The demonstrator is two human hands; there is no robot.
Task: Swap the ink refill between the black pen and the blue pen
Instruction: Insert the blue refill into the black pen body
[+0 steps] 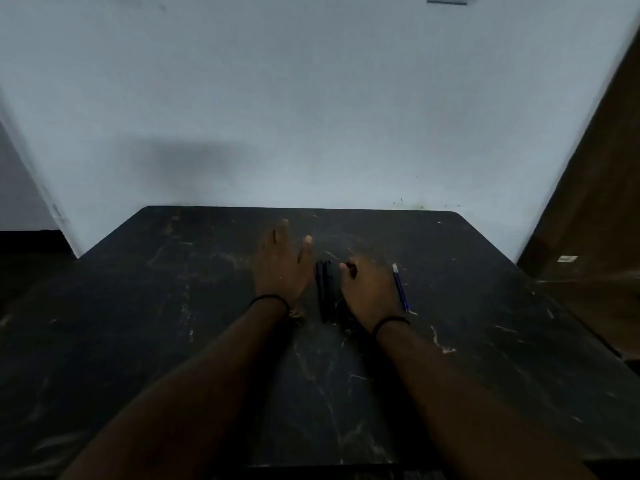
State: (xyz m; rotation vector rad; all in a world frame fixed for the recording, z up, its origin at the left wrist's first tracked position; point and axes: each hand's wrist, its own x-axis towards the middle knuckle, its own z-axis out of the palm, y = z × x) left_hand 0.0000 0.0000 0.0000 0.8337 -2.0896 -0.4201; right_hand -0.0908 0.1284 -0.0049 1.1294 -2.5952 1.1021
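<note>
A black pen [325,289] lies lengthwise on the dark table [173,323], between my two hands. A blue pen [400,287] with a white far end lies just right of my right hand. My left hand [280,265] lies flat with straight fingers to the left of the black pen, thumb out toward it. My right hand [367,292] has its fingers curled, knuckles up, beside the black pen; the frame is too dark to show whether its fingertips touch or hold anything.
The scratched dark table ends at a pale wall [311,116] behind. A brown wooden panel [595,202] stands at the right edge. Black bands circle both wrists.
</note>
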